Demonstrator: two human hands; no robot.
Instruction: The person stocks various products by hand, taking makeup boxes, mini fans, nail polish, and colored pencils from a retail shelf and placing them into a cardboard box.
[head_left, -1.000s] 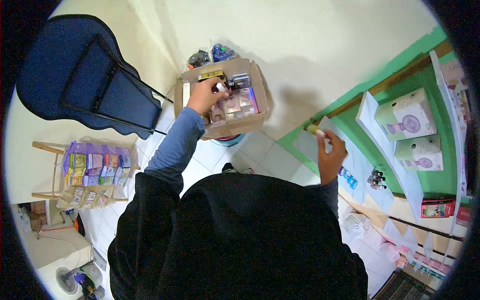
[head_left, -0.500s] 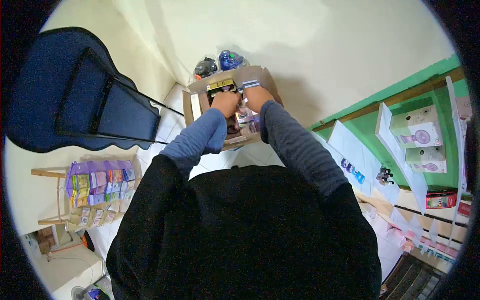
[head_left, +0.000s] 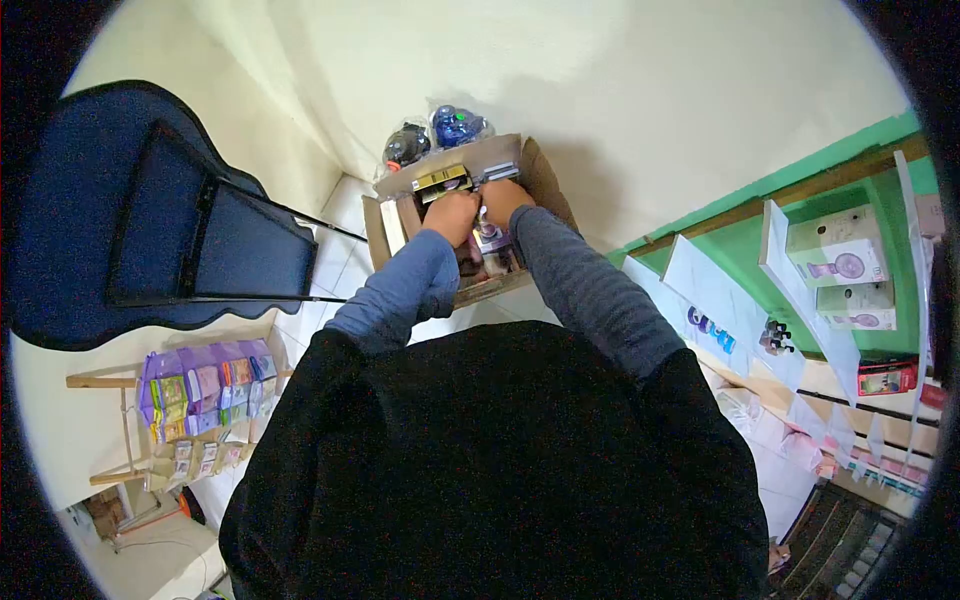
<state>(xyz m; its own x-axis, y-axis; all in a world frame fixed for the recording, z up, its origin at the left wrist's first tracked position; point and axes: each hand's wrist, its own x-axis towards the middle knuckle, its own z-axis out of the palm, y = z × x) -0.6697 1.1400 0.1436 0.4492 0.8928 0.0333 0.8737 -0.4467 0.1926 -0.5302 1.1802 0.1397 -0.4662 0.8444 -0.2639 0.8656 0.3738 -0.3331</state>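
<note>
An open cardboard box (head_left: 546,186) full of small packaged goods is in front of me by the wall. Both hands reach into its upper part, side by side. My left hand (head_left: 452,217) is closed just below a yellow and black carton (head_left: 440,180); anything in its fingers is hidden. Close beside it, my right hand (head_left: 503,201) has its fingers curled down near silvery flat packs (head_left: 500,171), and I cannot make out what it grips. A purple and clear package (head_left: 490,238) lies in the box below my hands.
Behind the box stand a blue wrapped object (head_left: 460,125) and a dark wrapped one (head_left: 407,146). A dark blue folding board (head_left: 90,220) is at left, above a purple pocket organiser (head_left: 205,385). White shelves (head_left: 700,290) with fan cartons (head_left: 835,255) line the right.
My right hand has moved lower and left in the box, nearer my left hand. Its fingers are more bent. The whole view has shifted slightly.
</note>
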